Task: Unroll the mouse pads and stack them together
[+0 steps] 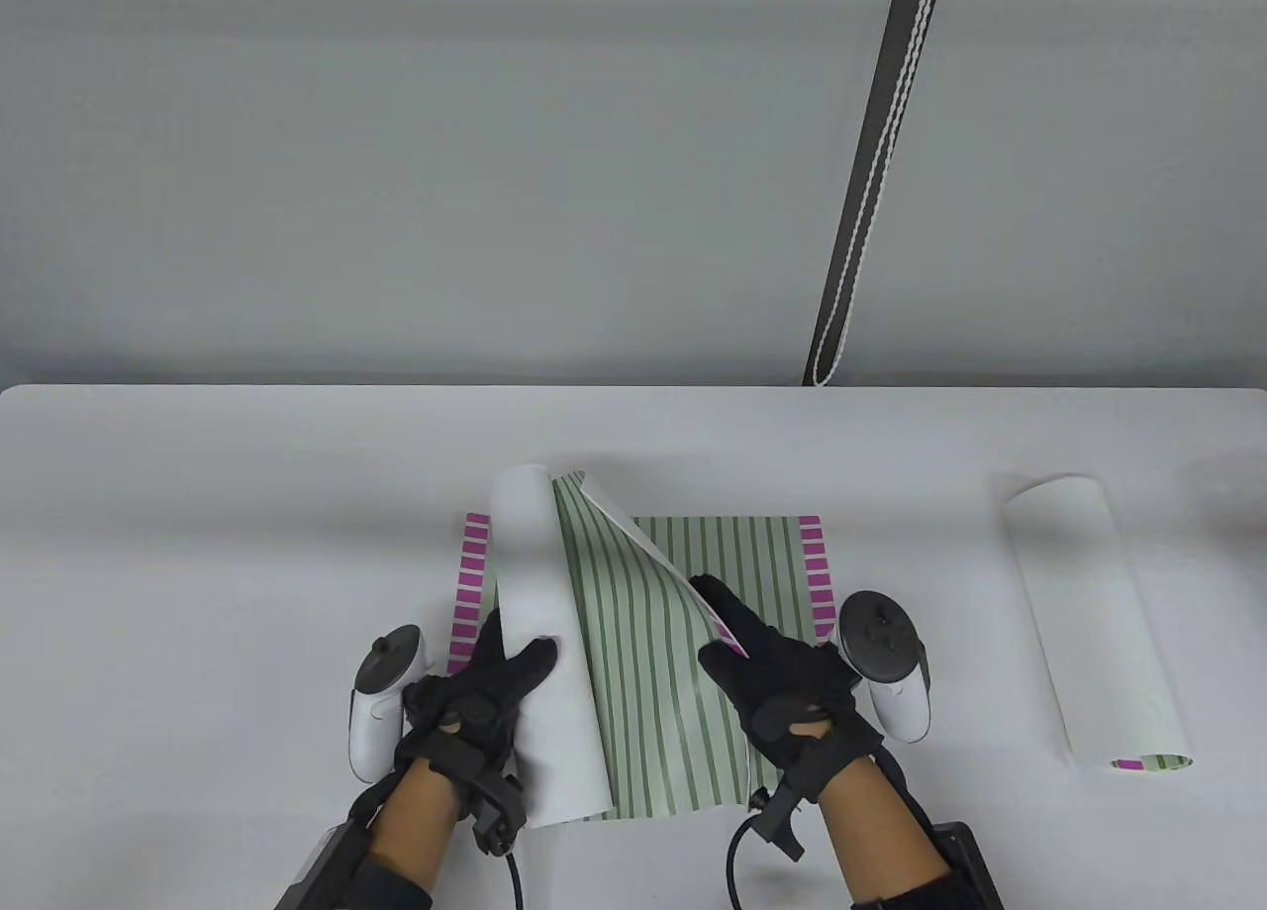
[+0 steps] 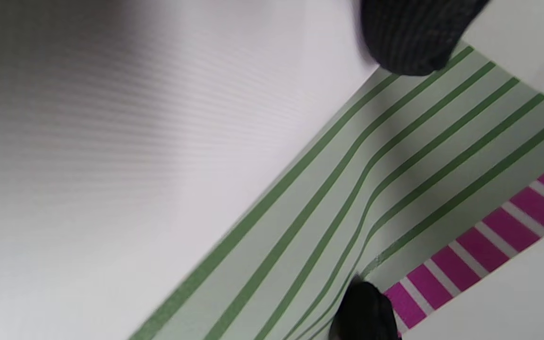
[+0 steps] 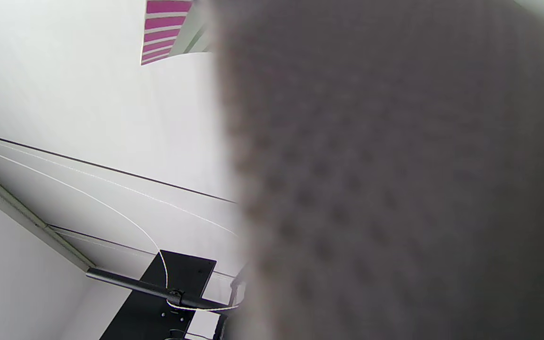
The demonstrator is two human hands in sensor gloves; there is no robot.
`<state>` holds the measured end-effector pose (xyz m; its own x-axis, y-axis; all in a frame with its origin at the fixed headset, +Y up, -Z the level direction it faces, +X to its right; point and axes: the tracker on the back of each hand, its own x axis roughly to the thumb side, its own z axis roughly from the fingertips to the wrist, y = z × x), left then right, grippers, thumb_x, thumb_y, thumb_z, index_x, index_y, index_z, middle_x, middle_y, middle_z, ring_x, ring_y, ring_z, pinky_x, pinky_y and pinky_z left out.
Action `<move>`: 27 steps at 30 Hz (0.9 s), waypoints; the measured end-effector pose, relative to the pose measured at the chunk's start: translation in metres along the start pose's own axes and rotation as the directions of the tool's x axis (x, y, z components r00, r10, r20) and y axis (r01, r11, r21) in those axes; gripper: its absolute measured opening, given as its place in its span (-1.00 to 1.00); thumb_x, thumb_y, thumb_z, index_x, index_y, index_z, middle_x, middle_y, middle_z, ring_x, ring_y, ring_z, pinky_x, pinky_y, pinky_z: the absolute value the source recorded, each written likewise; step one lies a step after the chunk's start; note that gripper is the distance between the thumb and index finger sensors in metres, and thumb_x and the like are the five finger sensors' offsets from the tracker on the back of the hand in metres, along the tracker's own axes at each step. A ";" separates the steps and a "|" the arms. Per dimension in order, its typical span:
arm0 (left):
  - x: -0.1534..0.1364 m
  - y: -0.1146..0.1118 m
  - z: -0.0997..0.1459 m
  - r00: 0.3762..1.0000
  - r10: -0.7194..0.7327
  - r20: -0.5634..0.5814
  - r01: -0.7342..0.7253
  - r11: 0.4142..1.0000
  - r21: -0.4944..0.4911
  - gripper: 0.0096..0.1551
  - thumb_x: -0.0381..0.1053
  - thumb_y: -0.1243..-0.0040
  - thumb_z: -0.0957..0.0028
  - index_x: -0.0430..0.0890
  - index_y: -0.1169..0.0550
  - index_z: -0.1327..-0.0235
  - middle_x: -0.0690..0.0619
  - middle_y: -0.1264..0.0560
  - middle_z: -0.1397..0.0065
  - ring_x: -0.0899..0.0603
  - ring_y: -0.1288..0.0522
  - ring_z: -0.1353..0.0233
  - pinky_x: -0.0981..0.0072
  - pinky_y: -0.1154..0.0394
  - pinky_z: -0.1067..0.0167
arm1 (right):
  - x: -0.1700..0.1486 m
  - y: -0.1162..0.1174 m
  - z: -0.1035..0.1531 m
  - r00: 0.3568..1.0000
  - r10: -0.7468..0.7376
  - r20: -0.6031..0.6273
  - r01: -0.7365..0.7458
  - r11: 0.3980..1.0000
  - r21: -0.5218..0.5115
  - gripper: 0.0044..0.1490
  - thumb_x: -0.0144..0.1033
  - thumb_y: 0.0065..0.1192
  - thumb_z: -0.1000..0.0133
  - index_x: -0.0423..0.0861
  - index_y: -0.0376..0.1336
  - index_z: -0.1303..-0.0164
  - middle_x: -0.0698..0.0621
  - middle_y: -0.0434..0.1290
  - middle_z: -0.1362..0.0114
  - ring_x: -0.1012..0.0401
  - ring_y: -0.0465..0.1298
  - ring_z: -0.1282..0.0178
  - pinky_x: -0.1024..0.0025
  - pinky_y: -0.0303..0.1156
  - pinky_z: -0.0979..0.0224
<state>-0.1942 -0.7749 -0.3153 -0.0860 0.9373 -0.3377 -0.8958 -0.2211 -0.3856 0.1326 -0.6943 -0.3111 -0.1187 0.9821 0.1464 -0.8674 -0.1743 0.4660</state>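
Lying flat on white table (image 1: 198, 514), table view: unrolled mouse pad (image 1: 737, 554), green stripes, magenta bars on both side edges. Spread on top: second mouse pad (image 1: 633, 672), half unrolled, white backing curled up on left, green-striped face open between both hands. Left hand (image 1: 475, 697) resting on white curled flap, fingers extended, thumb pressing flap near its inner edge; white tracker strapped outboard of hand. Right hand (image 1: 777, 677) pinching lifted right edge of same pad, forefinger extended along edge, remaining fingers curled; tracker strapped just right of hand. Well to right of right hand, apart: rolled mouse pad (image 1: 1094, 618), white backing outward, magenta and green visible at near end. Behind table: grey wall, dark strip with white cord (image 1: 876, 167).

Left wrist view, tilted: white backing filling left half; green-striped face (image 2: 395, 189) running diagonally, stripes bending over a fold; magenta bars (image 2: 480, 236) along lower right. Gloved fingertip (image 2: 409, 38) at top edge, touching backing beside stripes; another dark fingertip (image 2: 364, 311) at bottom edge, on striped face.

Right wrist view: blurred dark glove (image 3: 395, 179) blocking right two thirds; grip not readable from this view. Magenta-barred pad corner (image 3: 163, 28) at top, left of glove. Black stand (image 3: 168, 293) below.
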 end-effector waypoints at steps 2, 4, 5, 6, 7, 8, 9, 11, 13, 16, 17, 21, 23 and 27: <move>0.001 0.003 0.001 1.000 0.005 0.009 -0.006 1.000 0.017 0.24 0.37 -0.19 0.01 -0.04 0.30 -0.48 -0.10 -0.15 -0.52 -0.17 -0.49 -0.35 0.07 -0.52 -0.25 | -0.002 -0.004 0.001 1.000 -0.007 -0.002 0.007 1.000 -0.015 -0.23 -0.51 0.07 -0.22 -0.23 -0.10 -0.63 -0.38 0.34 -0.41 -0.12 0.64 -0.10 0.13 0.62 -0.08; 0.002 0.005 0.001 1.000 0.009 0.021 -0.009 1.000 0.007 0.21 0.35 -0.18 0.01 -0.03 0.28 -0.49 -0.09 -0.20 -0.51 -0.17 -0.52 -0.33 0.08 -0.54 -0.23 | -0.003 -0.008 0.002 1.000 -0.020 -0.004 0.020 1.000 -0.024 -0.23 -0.51 0.07 -0.22 -0.23 -0.10 -0.63 -0.38 0.35 -0.41 -0.11 0.65 -0.10 0.14 0.62 -0.07; 0.003 0.007 0.002 0.999 0.015 0.029 -0.015 1.000 0.002 0.19 0.34 -0.18 0.00 -0.04 0.26 -0.50 -0.09 -0.21 -0.51 -0.17 -0.52 -0.33 0.09 -0.54 -0.23 | -0.004 -0.010 0.003 1.000 -0.027 -0.003 0.027 0.999 -0.028 -0.23 -0.51 0.07 -0.23 -0.23 -0.10 -0.63 -0.38 0.35 -0.41 -0.11 0.65 -0.10 0.14 0.62 -0.07; 0.003 0.007 0.002 0.999 0.023 0.032 -0.024 1.000 0.003 0.18 0.33 -0.17 -0.01 -0.04 0.26 -0.50 -0.09 -0.21 -0.51 -0.17 -0.53 -0.33 0.09 -0.55 -0.23 | -0.004 -0.011 0.004 1.000 -0.030 -0.002 0.030 0.999 -0.033 -0.23 -0.51 0.07 -0.23 -0.24 -0.09 -0.63 -0.38 0.35 -0.41 -0.11 0.65 -0.09 0.14 0.63 -0.07; 0.004 0.009 0.003 0.999 0.035 0.036 -0.036 0.999 0.009 0.16 0.31 -0.16 -0.02 -0.04 0.25 -0.50 -0.09 -0.22 -0.51 -0.17 -0.53 -0.33 0.09 -0.55 -0.22 | -0.004 -0.013 0.004 0.999 -0.032 -0.002 0.032 0.999 -0.037 -0.23 -0.51 0.07 -0.23 -0.24 -0.10 -0.63 -0.38 0.35 -0.41 -0.11 0.65 -0.09 0.14 0.63 -0.07; 0.004 0.011 0.003 0.998 0.044 0.039 -0.045 0.999 0.016 0.13 0.30 -0.15 -0.03 -0.03 0.25 -0.50 -0.10 -0.23 -0.51 -0.17 -0.54 -0.33 0.09 -0.55 -0.22 | -0.004 -0.015 0.005 0.999 -0.034 -0.001 0.034 0.999 -0.041 -0.23 -0.51 0.07 -0.23 -0.24 -0.10 -0.63 -0.38 0.35 -0.41 -0.10 0.65 -0.09 0.15 0.63 -0.07; 0.004 0.012 0.004 0.998 0.046 0.042 -0.047 0.999 0.020 0.11 0.28 -0.13 -0.04 -0.03 0.24 -0.50 -0.10 -0.23 -0.52 -0.18 -0.54 -0.33 0.09 -0.55 -0.22 | -0.003 -0.016 0.005 0.999 -0.037 -0.001 0.037 0.998 -0.044 -0.23 -0.51 0.07 -0.23 -0.24 -0.10 -0.63 -0.38 0.35 -0.41 -0.10 0.65 -0.09 0.15 0.63 -0.07; 0.004 0.016 0.006 0.998 0.041 0.044 -0.043 0.998 0.035 0.06 0.26 -0.10 -0.06 -0.02 0.22 -0.51 -0.11 -0.22 -0.53 -0.18 -0.54 -0.33 0.08 -0.56 -0.22 | -0.003 -0.017 0.006 0.999 -0.042 0.001 0.042 0.998 -0.047 -0.23 -0.51 0.06 -0.23 -0.24 -0.10 -0.63 -0.38 0.35 -0.41 -0.10 0.65 -0.09 0.15 0.63 -0.07; 0.002 0.017 0.006 0.998 0.049 0.043 -0.050 0.999 0.018 0.04 0.28 -0.06 -0.07 -0.01 0.23 -0.51 -0.13 -0.19 -0.55 -0.21 -0.51 -0.36 0.06 -0.54 -0.24 | -0.003 -0.015 0.006 0.999 -0.046 0.004 0.046 0.998 -0.044 -0.23 -0.51 0.07 -0.23 -0.24 -0.10 -0.63 -0.38 0.34 -0.41 -0.11 0.65 -0.09 0.15 0.63 -0.07; -0.001 0.016 0.006 0.997 0.069 0.025 -0.069 0.998 0.001 0.08 0.37 0.00 -0.06 0.00 0.27 -0.51 -0.16 -0.11 -0.58 -0.26 -0.45 -0.41 0.00 -0.49 -0.29 | 0.002 -0.010 0.004 0.999 -0.037 0.013 0.037 0.999 -0.022 -0.23 -0.51 0.06 -0.23 -0.25 -0.11 -0.63 -0.38 0.33 -0.42 -0.11 0.64 -0.10 0.14 0.63 -0.08; -0.001 0.015 0.005 0.997 0.073 0.020 -0.073 0.997 -0.006 0.13 0.42 -0.01 -0.04 -0.01 0.29 -0.51 -0.17 -0.08 -0.59 -0.27 -0.43 -0.42 -0.01 -0.47 -0.30 | 0.003 -0.009 0.003 0.999 -0.034 0.015 0.034 0.999 -0.017 -0.22 -0.51 0.06 -0.23 -0.24 -0.12 -0.63 -0.38 0.33 -0.42 -0.12 0.64 -0.11 0.14 0.63 -0.08; -0.004 0.009 0.004 0.999 0.039 -0.016 -0.040 0.999 -0.030 0.31 0.53 -0.06 0.03 -0.06 0.39 -0.46 -0.21 0.03 -0.60 -0.28 -0.36 -0.47 -0.07 -0.43 -0.34 | 0.008 -0.005 0.003 0.999 -0.037 0.029 0.037 0.999 -0.002 -0.22 -0.50 0.06 -0.24 -0.25 -0.12 -0.63 -0.38 0.33 -0.42 -0.11 0.64 -0.11 0.15 0.63 -0.08; -0.003 0.007 0.004 0.999 0.024 -0.028 -0.025 0.999 -0.027 0.37 0.53 -0.11 0.04 -0.07 0.41 -0.43 -0.21 0.06 -0.60 -0.27 -0.35 -0.46 -0.06 -0.43 -0.34 | 0.010 -0.005 0.003 0.999 -0.024 0.033 0.024 1.000 -0.001 -0.22 -0.50 0.06 -0.24 -0.25 -0.12 -0.63 -0.38 0.33 -0.42 -0.11 0.64 -0.11 0.15 0.63 -0.08; -0.003 0.009 0.004 0.999 0.027 -0.025 -0.027 1.000 0.011 0.31 0.43 -0.15 0.01 -0.07 0.38 -0.45 -0.16 -0.03 -0.57 -0.22 -0.40 -0.43 -0.01 -0.46 -0.32 | 0.011 -0.011 0.004 0.999 -0.020 0.037 0.021 1.000 -0.010 -0.23 -0.49 0.05 -0.24 -0.23 -0.12 -0.64 -0.37 0.33 -0.43 -0.11 0.64 -0.11 0.15 0.62 -0.09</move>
<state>-0.2042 -0.7788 -0.3139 -0.0993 0.9239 -0.3694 -0.8980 -0.2431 -0.3666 0.1431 -0.6813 -0.3110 -0.0831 0.9821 0.1691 -0.8743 -0.1533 0.4605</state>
